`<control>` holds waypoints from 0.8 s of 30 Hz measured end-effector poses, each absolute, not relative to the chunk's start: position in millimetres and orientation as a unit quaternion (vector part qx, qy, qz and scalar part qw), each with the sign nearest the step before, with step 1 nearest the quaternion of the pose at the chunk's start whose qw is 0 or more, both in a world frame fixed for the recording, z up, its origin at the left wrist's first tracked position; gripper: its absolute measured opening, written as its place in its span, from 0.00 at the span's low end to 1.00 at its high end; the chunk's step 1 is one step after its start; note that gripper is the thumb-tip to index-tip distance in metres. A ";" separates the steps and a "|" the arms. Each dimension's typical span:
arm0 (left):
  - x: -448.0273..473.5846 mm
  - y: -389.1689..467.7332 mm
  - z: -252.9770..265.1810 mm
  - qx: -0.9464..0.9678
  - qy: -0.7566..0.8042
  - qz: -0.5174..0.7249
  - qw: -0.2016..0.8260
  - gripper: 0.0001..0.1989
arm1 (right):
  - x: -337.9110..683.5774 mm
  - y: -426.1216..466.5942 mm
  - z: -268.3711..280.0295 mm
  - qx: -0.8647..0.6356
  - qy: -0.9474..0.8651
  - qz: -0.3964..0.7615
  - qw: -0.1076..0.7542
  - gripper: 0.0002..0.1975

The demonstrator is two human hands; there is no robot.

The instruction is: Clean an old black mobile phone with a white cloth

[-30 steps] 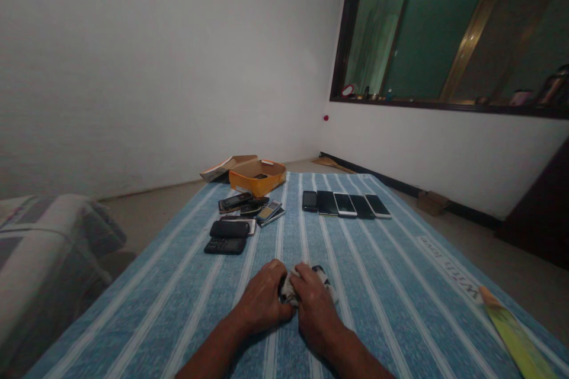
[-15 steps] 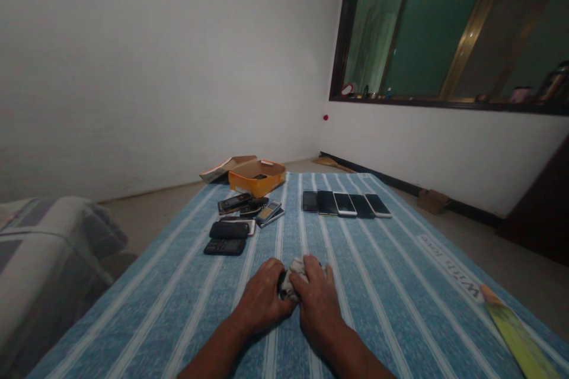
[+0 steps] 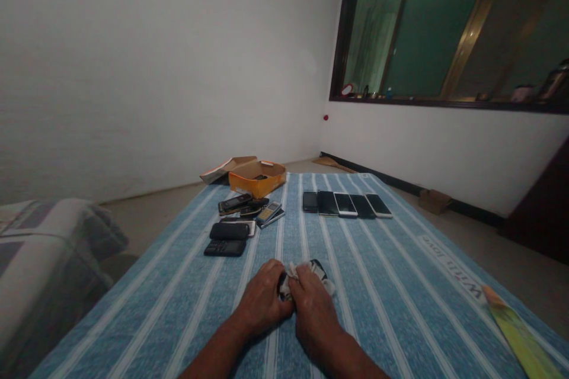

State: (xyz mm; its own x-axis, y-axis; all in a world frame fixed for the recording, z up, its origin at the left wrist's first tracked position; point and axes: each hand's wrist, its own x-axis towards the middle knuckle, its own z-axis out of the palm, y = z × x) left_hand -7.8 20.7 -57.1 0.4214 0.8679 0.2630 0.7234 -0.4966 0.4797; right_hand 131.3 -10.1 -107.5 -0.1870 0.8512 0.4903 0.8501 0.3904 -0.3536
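My left hand [image 3: 265, 295] is closed round one end of a dark phone [image 3: 281, 279], mostly hidden by fingers and cloth. A crumpled whitish cloth [image 3: 328, 285] with dark patches lies over it. My right hand [image 3: 313, 302] is closed on this cloth and presses it against the phone, fingers pointing away from me. Both hands are side by side, low over the blue striped bedcover [image 3: 377, 320]. Beyond them on the left lie a black keypad phone [image 3: 225, 247] and a black rounded case-like object [image 3: 229, 230].
Several older phones [image 3: 269, 211] lie in a loose pile before an open orange box [image 3: 258, 180], its lid [image 3: 229, 169] beside it. Flat smartphones [image 3: 345, 204] form a row at right. A yellow-green strip [image 3: 520, 331] lies near the right edge.
My right hand has drawn slightly back toward me along the phone. More of the cloth and a dark edge now show beyond its fingers. The left hand stays almost in place.
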 end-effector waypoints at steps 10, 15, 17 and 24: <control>-7.0 18.1 -52.1 0.827 0.486 0.240 0.153 0.10 | 138.6 0.4 -108.3 -0.533 -0.769 0.005 0.353 0.17; -6.7 18.7 -53.5 0.829 0.476 0.253 0.147 0.08 | 126.6 -3.0 -98.8 -0.502 -0.791 0.010 0.351 0.14; -6.3 18.8 -53.4 0.831 0.468 0.262 0.148 0.09 | 129.6 -0.9 -91.9 -0.516 -0.788 0.016 0.335 0.13; -6.2 18.2 -52.9 0.828 0.479 0.255 0.144 0.09 | 137.0 1.3 -92.1 -0.517 -0.781 0.020 0.351 0.13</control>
